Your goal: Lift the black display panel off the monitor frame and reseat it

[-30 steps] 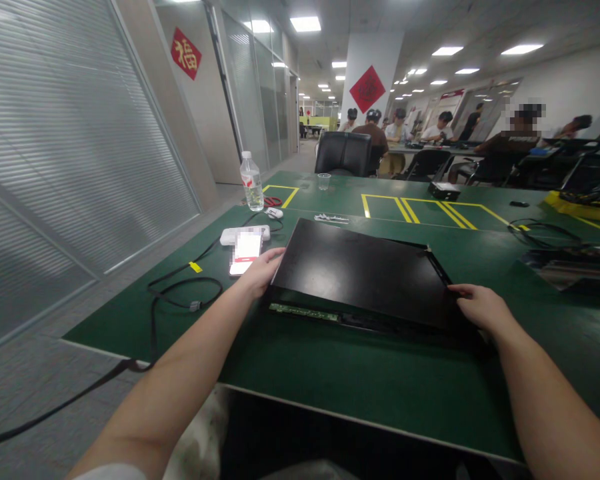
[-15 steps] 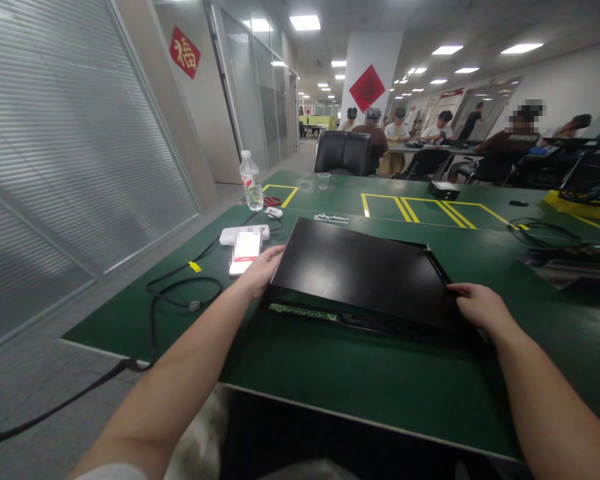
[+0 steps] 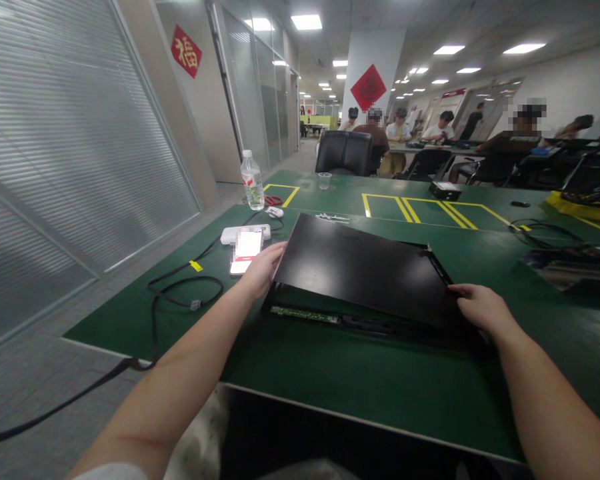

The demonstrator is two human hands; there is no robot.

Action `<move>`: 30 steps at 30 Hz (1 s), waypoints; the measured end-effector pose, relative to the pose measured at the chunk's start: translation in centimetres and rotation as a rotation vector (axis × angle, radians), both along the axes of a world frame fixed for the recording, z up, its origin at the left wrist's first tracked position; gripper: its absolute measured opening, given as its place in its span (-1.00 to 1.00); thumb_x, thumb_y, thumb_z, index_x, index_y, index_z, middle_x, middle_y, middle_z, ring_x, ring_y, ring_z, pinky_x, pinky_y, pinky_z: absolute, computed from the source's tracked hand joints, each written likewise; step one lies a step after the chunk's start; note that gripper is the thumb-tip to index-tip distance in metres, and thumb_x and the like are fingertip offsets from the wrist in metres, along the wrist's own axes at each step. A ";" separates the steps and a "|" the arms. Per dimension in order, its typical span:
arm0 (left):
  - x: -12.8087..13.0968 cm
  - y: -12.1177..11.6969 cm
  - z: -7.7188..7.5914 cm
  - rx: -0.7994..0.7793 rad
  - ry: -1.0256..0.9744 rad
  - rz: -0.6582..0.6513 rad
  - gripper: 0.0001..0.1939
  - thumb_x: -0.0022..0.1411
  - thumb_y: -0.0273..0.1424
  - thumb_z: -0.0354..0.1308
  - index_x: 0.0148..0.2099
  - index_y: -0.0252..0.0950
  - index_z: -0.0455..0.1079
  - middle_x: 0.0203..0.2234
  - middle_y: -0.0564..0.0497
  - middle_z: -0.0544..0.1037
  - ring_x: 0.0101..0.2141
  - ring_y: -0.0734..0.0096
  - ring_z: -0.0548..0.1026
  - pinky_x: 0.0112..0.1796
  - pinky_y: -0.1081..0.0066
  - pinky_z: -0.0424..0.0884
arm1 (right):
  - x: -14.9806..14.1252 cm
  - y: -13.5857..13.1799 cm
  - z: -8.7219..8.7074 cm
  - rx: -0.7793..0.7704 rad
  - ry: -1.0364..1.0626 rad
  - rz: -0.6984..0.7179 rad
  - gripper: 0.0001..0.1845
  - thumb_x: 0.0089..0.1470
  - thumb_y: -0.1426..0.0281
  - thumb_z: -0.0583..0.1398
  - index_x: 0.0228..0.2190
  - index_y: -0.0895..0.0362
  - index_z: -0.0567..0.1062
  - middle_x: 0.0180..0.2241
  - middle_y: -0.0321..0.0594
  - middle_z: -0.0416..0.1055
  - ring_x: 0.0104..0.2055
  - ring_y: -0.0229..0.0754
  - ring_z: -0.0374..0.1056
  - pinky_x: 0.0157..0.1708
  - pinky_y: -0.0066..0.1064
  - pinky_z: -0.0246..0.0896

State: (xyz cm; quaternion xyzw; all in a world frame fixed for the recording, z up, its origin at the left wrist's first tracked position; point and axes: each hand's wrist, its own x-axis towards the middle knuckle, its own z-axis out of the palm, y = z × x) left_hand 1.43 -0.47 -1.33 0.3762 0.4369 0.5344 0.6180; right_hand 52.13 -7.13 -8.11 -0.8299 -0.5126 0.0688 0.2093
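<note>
A thin, flat black panel (image 3: 360,267) slopes over a black frame (image 3: 380,328) on the green table. Its left side is raised, and a gap shows along the front, where a green circuit board strip (image 3: 305,315) lies inside the frame. My left hand (image 3: 266,267) is closed on the panel's left edge, its fingertips partly hidden. At the right side, my right hand (image 3: 480,307) pinches the frame's edge close to the panel's right end; its lower fingers are out of sight.
Left of the panel lie a lit phone (image 3: 247,250), a white device (image 3: 230,235) and a black cable (image 3: 155,320). Beyond are a water bottle (image 3: 253,181), red scissors (image 3: 274,201), a plastic cup (image 3: 325,181) and a black box (image 3: 445,191). Several people sit farther back.
The panel's left side has risen with my left hand, and the gap above the circuit board strip is wider. My right hand stays in nearly the same place.
</note>
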 end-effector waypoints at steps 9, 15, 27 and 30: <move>-0.2 -1.0 0.0 0.148 -0.008 -0.122 -0.39 -0.04 -0.40 0.57 0.12 -0.35 0.70 -0.09 -0.16 0.80 -0.05 0.00 0.73 -0.14 0.33 0.59 | -0.2 0.0 0.3 -0.046 0.005 0.004 -0.42 -0.14 0.51 0.26 -0.05 0.08 0.79 -0.07 0.03 0.73 -0.02 0.20 0.65 -0.12 -0.15 0.50; -0.2 -1.2 0.1 0.174 -0.022 -0.127 -0.29 -0.06 -0.39 0.54 0.20 -0.34 0.67 -0.05 -0.18 0.79 -0.04 -0.03 0.73 -0.13 0.29 0.61 | -0.2 0.0 0.3 -0.032 0.065 -0.014 -0.46 -0.11 0.50 0.25 -0.06 0.08 0.78 -0.08 0.02 0.72 0.00 0.17 0.64 -0.09 -0.17 0.48; 0.3 -2.0 0.7 0.261 -0.058 -0.116 -0.25 -0.12 -0.37 0.58 0.20 -0.24 0.68 0.09 -0.15 0.77 0.18 -0.19 0.66 0.09 0.14 0.62 | -1.4 -0.1 0.8 0.126 0.415 -0.189 -0.62 0.11 0.19 0.35 -0.10 0.12 0.74 -0.07 0.07 0.71 -0.01 0.16 0.62 0.00 -0.13 0.47; 0.3 -1.9 0.7 0.262 -0.055 -0.105 -0.25 -0.11 -0.37 0.57 0.21 -0.23 0.67 0.09 -0.15 0.77 0.19 -0.19 0.65 0.11 0.13 0.61 | -2.1 -0.4 1.4 0.189 0.567 -0.236 -0.67 0.04 0.20 0.41 -0.17 0.09 0.73 -0.10 0.06 0.71 -0.01 0.19 0.61 0.00 -0.12 0.47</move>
